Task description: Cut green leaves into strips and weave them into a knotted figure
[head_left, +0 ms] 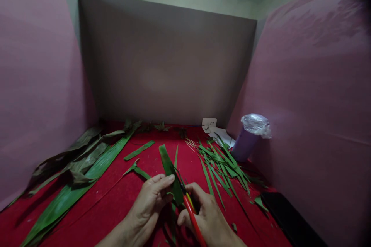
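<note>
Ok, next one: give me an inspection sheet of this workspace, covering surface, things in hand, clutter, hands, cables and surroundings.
Surface: red cloth, leaf scraps on it.
Things in hand: green leaf strip; red-handled tool.
Clutter: long leaves at left; narrow strips, white papers, purple container topped with clear plastic, dark flat slab at right.
Left hand: holds the green leaf strip.
Right hand: grips the red-handled tool.
Cables: nothing clearly seen.
Surroundings: pink side walls, grey back panel.
</note>
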Tool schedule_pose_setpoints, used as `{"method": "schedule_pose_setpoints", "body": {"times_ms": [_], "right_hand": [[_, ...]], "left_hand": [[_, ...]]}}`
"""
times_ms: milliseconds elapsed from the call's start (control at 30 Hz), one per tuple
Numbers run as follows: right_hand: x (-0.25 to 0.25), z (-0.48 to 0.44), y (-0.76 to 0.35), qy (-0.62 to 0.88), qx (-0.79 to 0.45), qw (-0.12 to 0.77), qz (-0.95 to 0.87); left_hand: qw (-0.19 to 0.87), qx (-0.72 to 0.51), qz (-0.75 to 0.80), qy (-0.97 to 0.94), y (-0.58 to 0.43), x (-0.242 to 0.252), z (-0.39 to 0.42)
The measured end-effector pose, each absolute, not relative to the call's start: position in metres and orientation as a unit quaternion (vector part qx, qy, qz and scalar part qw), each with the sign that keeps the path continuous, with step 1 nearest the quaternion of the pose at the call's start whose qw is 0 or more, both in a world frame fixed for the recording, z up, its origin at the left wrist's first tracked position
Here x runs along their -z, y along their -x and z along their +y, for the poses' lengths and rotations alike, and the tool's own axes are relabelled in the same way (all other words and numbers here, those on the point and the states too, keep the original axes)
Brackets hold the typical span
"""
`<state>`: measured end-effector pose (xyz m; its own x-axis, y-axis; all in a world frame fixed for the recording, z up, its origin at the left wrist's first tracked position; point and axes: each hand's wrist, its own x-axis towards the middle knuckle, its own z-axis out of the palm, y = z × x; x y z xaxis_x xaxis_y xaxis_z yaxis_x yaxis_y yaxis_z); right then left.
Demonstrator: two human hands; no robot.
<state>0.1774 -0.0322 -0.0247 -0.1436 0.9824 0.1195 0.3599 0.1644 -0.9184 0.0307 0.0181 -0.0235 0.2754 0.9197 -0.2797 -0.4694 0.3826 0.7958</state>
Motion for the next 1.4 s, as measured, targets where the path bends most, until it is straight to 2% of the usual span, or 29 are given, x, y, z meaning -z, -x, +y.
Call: {"method": "schedule_pose_setpoints", "body": {"times_ms": [1100, 1400], "right_hand": [[0.03, -0.03, -0.179, 0.509, -0.352, 0.418, -0.665], [0.036, -0.028, -0.18, 0.5, -0.362, 0.421, -0.664]], "left_hand": [[0.743, -0.458, 0.374, -0.313, -0.036, 0.02, 0.01], [0.758, -0.468, 0.331, -0.311, -0.035, 0.019, 0.013]]}}
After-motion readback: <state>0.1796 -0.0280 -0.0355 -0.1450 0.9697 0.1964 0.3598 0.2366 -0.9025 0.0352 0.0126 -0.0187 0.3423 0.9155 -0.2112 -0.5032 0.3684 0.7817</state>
